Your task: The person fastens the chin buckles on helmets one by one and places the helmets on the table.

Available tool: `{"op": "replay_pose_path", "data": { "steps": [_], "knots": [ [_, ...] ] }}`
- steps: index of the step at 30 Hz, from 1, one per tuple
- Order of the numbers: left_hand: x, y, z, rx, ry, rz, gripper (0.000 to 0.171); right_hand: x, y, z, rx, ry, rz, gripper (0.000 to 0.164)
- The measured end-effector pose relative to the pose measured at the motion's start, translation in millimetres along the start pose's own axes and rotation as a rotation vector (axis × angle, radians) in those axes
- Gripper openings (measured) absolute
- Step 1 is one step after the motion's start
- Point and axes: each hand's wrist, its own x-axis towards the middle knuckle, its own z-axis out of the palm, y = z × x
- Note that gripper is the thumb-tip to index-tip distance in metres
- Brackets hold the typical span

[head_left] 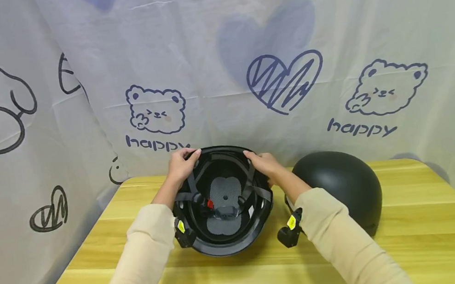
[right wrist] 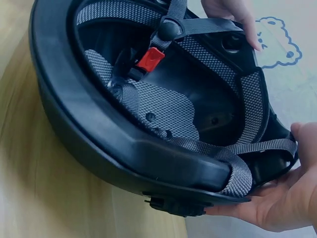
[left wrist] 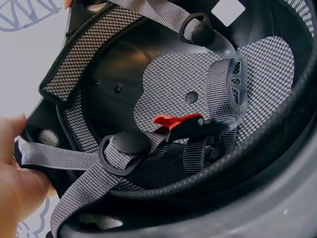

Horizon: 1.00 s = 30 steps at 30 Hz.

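A black helmet [head_left: 228, 248] is tipped with its open underside toward me, over the table; whether it touches the tabletop I cannot tell. My left hand [head_left: 181, 166] grips its upper left edge, thumb on the rim. At the upper right edge, my right hand [head_left: 266, 164] holds the rim, thumb on top and the other fingers curled underneath, as the right wrist view shows. Grey chin straps [left wrist: 59, 156] hang inside across the patterned padding [left wrist: 168, 74]. A red buckle clip [right wrist: 150, 59] sits among the straps.
A second black helmet [head_left: 335, 181] rests dome up at the right, partly behind my right forearm. Wrist devices with yellow labels [head_left: 181, 226] hang below each forearm. The wooden table [head_left: 234, 282] ends at a printed cloth backdrop [head_left: 210, 60].
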Motion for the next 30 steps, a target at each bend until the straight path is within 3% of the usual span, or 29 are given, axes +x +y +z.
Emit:
{"op": "replay_pose_path", "data": {
  "steps": [9,14,20,30],
  "knots": [
    [-7.5,4.7,-2.4,-0.058,0.038,0.049,0.033,-5.4,2.3,1.1,0.074,0.032,-0.019,0.061],
    [-10.9,7.7,-0.3,-0.132,0.094,0.094,0.029,-9.8,3.4,3.1,0.097,0.122,-0.093,0.053],
    [-9.3,7.8,2.2,-0.239,0.155,0.156,0.025,-11.9,4.4,7.1,0.048,0.241,-0.203,0.046],
    [-11.3,7.8,6.7,-0.429,0.199,0.232,0.024,-17.7,12.3,13.7,0.006,0.411,-0.363,0.042]
  ]
}}
